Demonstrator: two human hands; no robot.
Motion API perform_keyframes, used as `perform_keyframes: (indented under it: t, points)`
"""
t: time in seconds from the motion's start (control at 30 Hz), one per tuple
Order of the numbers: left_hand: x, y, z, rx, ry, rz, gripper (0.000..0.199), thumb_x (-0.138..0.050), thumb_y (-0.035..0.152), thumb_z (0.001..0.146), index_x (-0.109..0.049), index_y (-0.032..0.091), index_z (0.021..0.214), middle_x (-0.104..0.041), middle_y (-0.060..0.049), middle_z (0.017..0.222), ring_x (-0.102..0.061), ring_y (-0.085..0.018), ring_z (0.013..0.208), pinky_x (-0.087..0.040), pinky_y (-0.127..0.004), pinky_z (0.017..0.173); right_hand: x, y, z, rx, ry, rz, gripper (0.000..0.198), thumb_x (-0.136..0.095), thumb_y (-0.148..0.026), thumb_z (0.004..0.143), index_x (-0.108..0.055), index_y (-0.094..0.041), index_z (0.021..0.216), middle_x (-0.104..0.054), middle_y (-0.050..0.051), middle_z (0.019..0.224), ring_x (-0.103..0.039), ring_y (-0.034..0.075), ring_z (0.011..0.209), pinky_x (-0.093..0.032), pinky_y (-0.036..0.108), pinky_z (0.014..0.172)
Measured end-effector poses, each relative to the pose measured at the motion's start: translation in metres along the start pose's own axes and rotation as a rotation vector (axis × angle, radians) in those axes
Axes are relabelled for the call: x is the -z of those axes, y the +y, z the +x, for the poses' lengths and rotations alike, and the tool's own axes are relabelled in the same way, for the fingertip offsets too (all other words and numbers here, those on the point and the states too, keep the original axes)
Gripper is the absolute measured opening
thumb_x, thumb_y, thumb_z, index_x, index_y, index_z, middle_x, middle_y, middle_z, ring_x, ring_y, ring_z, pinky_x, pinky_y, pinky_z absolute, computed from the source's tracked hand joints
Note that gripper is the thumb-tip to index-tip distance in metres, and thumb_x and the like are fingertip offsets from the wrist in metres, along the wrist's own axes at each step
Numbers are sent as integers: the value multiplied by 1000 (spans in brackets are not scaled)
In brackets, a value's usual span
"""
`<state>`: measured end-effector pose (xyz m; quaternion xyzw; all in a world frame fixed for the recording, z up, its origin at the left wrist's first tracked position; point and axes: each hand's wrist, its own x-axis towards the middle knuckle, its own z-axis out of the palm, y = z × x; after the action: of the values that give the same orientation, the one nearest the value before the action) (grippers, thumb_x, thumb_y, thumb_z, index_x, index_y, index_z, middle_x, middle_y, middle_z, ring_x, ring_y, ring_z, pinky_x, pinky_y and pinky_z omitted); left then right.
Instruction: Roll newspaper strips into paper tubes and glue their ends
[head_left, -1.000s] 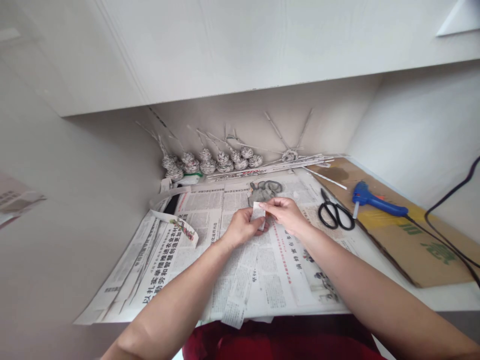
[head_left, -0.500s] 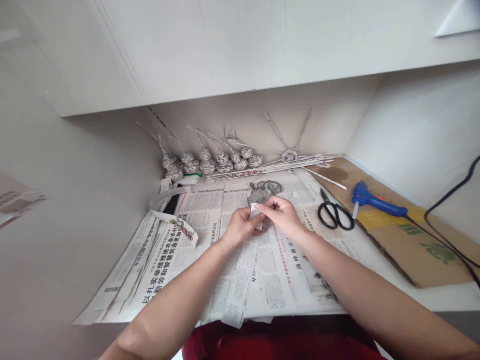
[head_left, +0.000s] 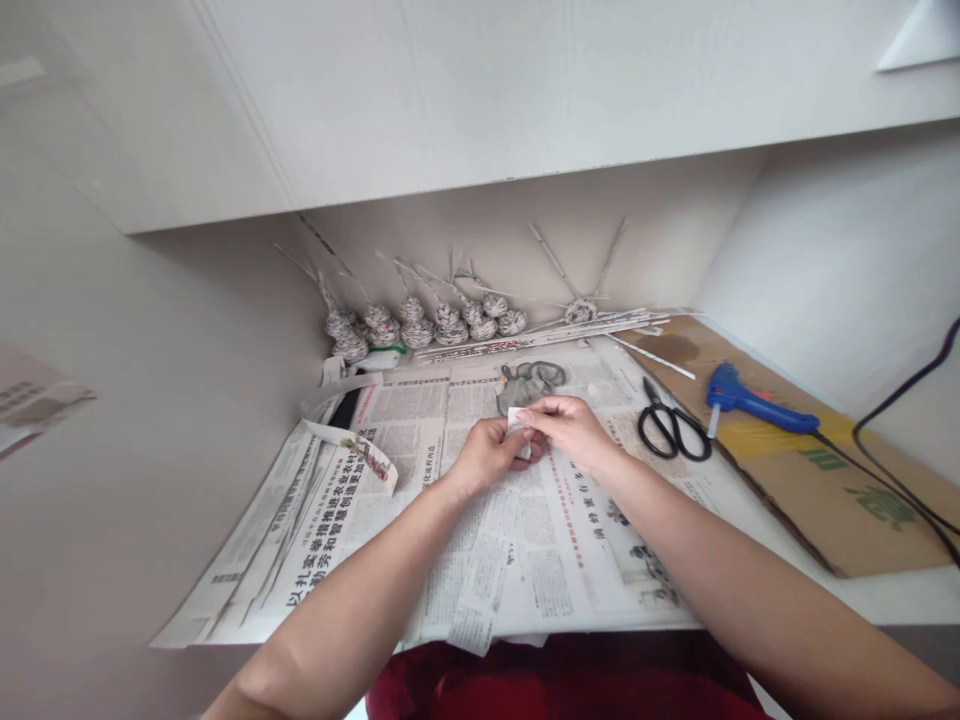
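Between my two hands is a strip of newspaper, its pale upper end sticking up past the fingers and its printed tail hanging toward the front edge. My left hand is closed around the strip. The thumb and fingers of my right hand pinch it near the top, close beside the left. Just beyond the hands lies a grey bundle of cloth-like or cord-like material, whose kind I cannot make out. Newspaper sheets cover the table beneath.
Black-handled scissors and a blue glue gun lie to the right, the gun on a cardboard sheet. Woven paper gourds line the back beside rolled paper sticks. Cut paper strips lie left. A white panel overhangs.
My right hand has shifted slightly on the strip, and more of its pale upper end shows. Both hands stay at nearly the same place.
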<state>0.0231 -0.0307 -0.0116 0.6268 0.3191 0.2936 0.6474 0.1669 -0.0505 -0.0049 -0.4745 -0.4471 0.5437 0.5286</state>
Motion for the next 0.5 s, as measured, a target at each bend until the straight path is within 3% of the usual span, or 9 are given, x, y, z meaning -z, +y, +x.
perform_keyframes:
  t: [0.23, 0.4, 0.5]
  points:
    - [1, 0, -2, -18, 16, 32, 30, -62, 41, 75, -64, 11, 77, -62, -5, 72, -59, -11, 66, -51, -23, 62, -3, -1, -3, -29, -12, -9, 31, -73, -45, 64, -58, -18, 67, -55, -2, 49, -53, 13, 40, -42, 26, 39]
    - [2, 1, -2, -29, -46, 8, 37, -56, 47, 78, -65, 11, 81, -63, -8, 75, -60, -16, 69, -52, -25, 53, -6, 0, -5, 41, 20, -62, 33, -70, -46, 67, -50, -20, 64, -50, -5, 43, -49, 12, 35, -38, 23, 35]
    - [2, 3, -2, -21, -64, -37, 38, -57, 47, 77, -65, 10, 85, -63, -9, 78, -61, -17, 72, -53, -27, 53, -4, -3, -5, 79, -8, -117, 28, -68, -45, 70, -55, -19, 73, -49, -6, 40, -50, 12, 35, -39, 23, 36]
